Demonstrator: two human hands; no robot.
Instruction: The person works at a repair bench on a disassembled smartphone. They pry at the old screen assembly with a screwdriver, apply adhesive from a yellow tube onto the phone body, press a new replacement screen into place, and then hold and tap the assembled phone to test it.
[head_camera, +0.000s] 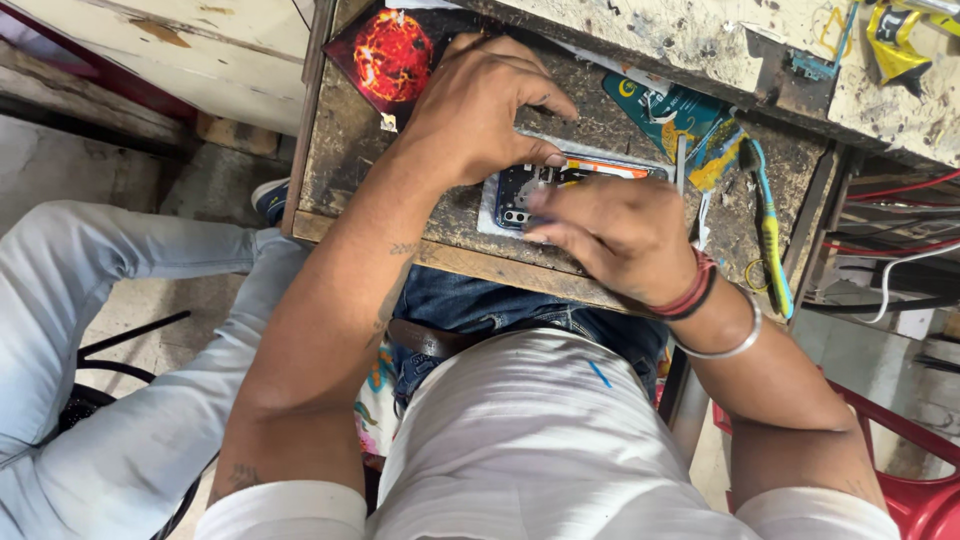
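An opened phone (560, 185) lies flat on the worn worktop (360, 150), long axis running left to right. The left hand (485, 105) presses its far edge with curled fingertips; the right hand (615, 235) covers its near right part, fingers bent, grip unclear. A toothbrush (770, 240) lies right.

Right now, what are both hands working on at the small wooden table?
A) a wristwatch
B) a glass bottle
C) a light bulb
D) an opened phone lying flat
D: the left hand and the right hand both rest on an opened phone, its insides exposed, flat on the worn table.
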